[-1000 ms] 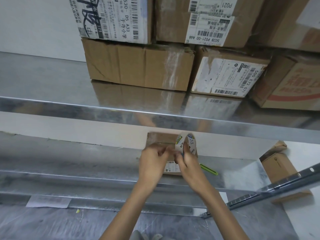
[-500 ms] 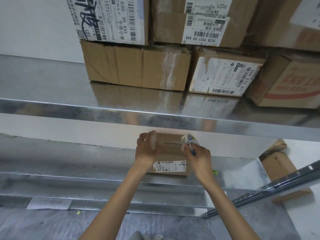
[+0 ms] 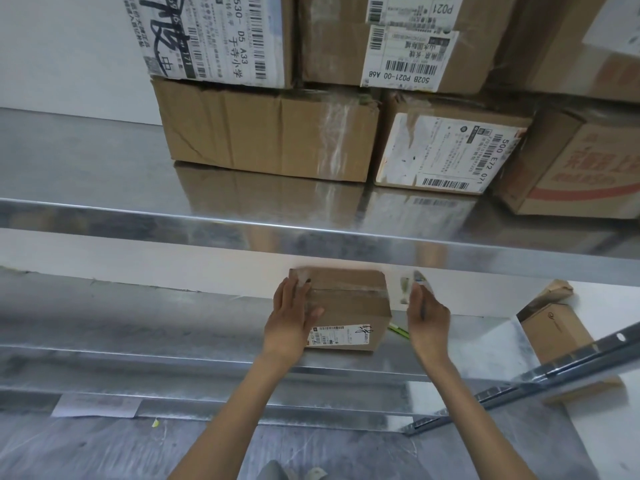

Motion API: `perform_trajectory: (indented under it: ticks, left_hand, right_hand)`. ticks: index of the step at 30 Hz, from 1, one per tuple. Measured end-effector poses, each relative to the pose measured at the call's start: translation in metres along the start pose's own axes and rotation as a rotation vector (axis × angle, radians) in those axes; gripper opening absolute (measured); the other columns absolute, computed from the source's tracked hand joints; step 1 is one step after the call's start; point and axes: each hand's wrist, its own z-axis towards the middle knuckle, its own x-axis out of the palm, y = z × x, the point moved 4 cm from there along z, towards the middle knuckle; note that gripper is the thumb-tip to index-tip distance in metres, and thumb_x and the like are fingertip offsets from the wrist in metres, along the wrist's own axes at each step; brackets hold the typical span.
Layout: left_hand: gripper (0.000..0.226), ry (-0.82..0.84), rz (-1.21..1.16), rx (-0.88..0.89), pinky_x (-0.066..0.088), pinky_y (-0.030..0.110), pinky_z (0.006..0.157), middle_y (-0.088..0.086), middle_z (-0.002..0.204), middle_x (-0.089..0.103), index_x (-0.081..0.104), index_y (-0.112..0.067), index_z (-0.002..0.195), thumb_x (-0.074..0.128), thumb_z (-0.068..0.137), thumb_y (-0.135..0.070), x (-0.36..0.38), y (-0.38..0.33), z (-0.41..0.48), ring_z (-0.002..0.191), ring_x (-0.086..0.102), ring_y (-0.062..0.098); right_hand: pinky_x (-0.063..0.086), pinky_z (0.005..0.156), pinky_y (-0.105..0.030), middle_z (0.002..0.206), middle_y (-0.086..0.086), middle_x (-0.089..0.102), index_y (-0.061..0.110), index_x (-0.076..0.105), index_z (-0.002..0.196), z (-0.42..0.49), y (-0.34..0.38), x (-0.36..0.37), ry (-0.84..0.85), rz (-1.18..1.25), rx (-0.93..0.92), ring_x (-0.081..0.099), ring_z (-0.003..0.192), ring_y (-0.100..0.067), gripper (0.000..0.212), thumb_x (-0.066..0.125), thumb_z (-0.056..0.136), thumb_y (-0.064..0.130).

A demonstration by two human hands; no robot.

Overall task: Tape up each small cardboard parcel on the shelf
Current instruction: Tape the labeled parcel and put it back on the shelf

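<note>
Well, the right hand [image 3: 427, 318] grips a blurry, half-hidden tape roll [image 3: 412, 283]. The flat left hand [image 3: 292, 317] presses the parcel [image 3: 349, 304], which sits between both hands.

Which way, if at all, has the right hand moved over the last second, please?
Yes, rightward: the right hand was over the small parcel and now sits clear of its right edge, holding the tape roll.

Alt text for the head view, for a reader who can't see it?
A person's left hand presses the left end of a small cardboard parcel on a metal shelf; the right hand holds a tape roll beside it. Larger labelled boxes sit above.
</note>
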Motion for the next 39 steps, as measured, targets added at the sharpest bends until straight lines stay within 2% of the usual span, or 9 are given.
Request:
perform_trajectory:
  ticks: [4, 7, 10, 18, 25, 28, 30, 33, 39]
  left_hand:
    - [0.061, 0.056, 0.031, 0.035, 0.055, 0.035, 0.082, -0.010, 0.157, 0.007, 0.025, -0.028, 0.148, 0.044, 0.095, -0.050, -0.004, 0.004, -0.002, 0.144, 0.001, 0.009]
    - [0.061, 0.104, 0.100, 0.126, 0.054, 0.038, 0.085, -0.011, 0.157, 0.012, 0.022, -0.032, 0.150, 0.041, 0.095, -0.052, -0.014, 0.011, 0.000, 0.141, 0.007, 0.010]
    - [0.055, 0.147, 0.138, 0.203, 0.050, 0.033, 0.088, -0.011, 0.153, 0.023, 0.026, -0.035, 0.149, 0.037, 0.097, -0.049, -0.029, 0.019, 0.005, 0.135, 0.017, 0.009]
    - [0.070, 0.249, 0.217, 0.237, 0.044, 0.029, 0.096, -0.012, 0.154, 0.020, 0.020, -0.035, 0.151, 0.059, 0.092, -0.033, -0.033, 0.021, 0.011, 0.138, 0.019, 0.012]
    - [0.074, 0.201, 0.172, 0.148, 0.050, 0.031, 0.086, -0.012, 0.138, 0.037, 0.039, -0.034, 0.144, 0.074, 0.078, -0.036, -0.033, 0.018, 0.016, 0.126, 0.030, 0.009]
    - [0.072, 0.186, 0.117, 0.135, 0.049, 0.029, 0.081, -0.012, 0.129, 0.041, 0.045, -0.030, 0.138, 0.078, 0.074, -0.034, -0.033, 0.017, 0.018, 0.121, 0.033, 0.009]
    - [0.070, 0.158, 0.065, 0.120, 0.047, 0.028, 0.078, -0.011, 0.122, 0.043, 0.045, -0.025, 0.131, 0.080, 0.072, -0.033, -0.033, 0.017, 0.018, 0.116, 0.035, 0.010]
    - [0.077, 0.133, -0.023, 0.111, 0.049, 0.035, 0.083, -0.005, 0.120, 0.042, 0.040, -0.017, 0.133, 0.081, 0.070, -0.032, -0.032, 0.019, 0.021, 0.113, 0.036, 0.015]
    - [0.110, 0.238, -0.054, 0.079, 0.033, 0.039, 0.109, 0.007, 0.148, 0.012, 0.010, -0.013, 0.152, 0.080, 0.069, -0.034, -0.025, 0.035, 0.025, 0.137, 0.016, 0.024]
  right_hand:
    - [0.048, 0.079, -0.042, 0.064, -0.009, 0.058, 0.004, 0.052, 0.084, 0.007, -0.063, 0.013, 0.140, -0.335, 0.083, 0.062, 0.070, -0.033, 0.021, 0.037, 0.098, 0.007]
    - [0.045, 0.091, -0.033, 0.115, -0.008, 0.065, 0.011, 0.053, 0.122, 0.002, -0.101, 0.030, 0.367, -0.652, 0.131, 0.060, 0.108, -0.025, 0.032, 0.033, 0.097, 0.006]
    - [0.038, 0.093, -0.031, 0.142, 0.007, 0.045, 0.030, 0.052, 0.125, 0.000, -0.114, 0.036, 0.502, -0.788, 0.040, 0.043, 0.130, -0.016, 0.036, 0.033, 0.098, 0.016]
    - [0.045, 0.085, -0.031, 0.116, -0.003, 0.067, 0.020, 0.067, 0.103, 0.007, -0.144, 0.053, 0.485, -0.638, 0.033, 0.060, 0.107, -0.022, 0.021, 0.049, 0.096, 0.026]
    - [0.048, 0.061, -0.038, 0.078, -0.014, 0.065, 0.005, 0.066, 0.080, 0.011, -0.088, 0.026, 0.138, -0.464, -0.192, 0.058, 0.068, -0.035, 0.034, 0.033, 0.083, 0.012]
    - [0.040, 0.077, -0.037, 0.090, -0.012, 0.063, 0.006, 0.064, 0.095, 0.002, -0.023, 0.025, -0.013, -0.237, -0.192, 0.053, 0.083, -0.029, 0.032, 0.035, 0.092, 0.020]
    - [0.041, 0.085, -0.035, 0.104, -0.011, 0.064, 0.009, 0.062, 0.109, -0.017, 0.028, 0.046, 0.109, -0.184, -0.361, 0.056, 0.094, -0.029, 0.035, 0.034, 0.096, 0.028]
    - [0.043, 0.098, -0.042, 0.133, -0.007, 0.053, 0.019, 0.054, 0.127, -0.065, 0.079, 0.090, 0.373, -0.344, -0.701, 0.051, 0.117, -0.026, 0.041, 0.033, 0.095, 0.031]
    - [0.042, 0.100, -0.054, 0.134, -0.008, 0.051, 0.016, 0.049, 0.133, -0.091, 0.087, 0.104, 0.429, -0.567, -0.712, 0.050, 0.123, -0.031, 0.056, 0.060, 0.081, 0.032]
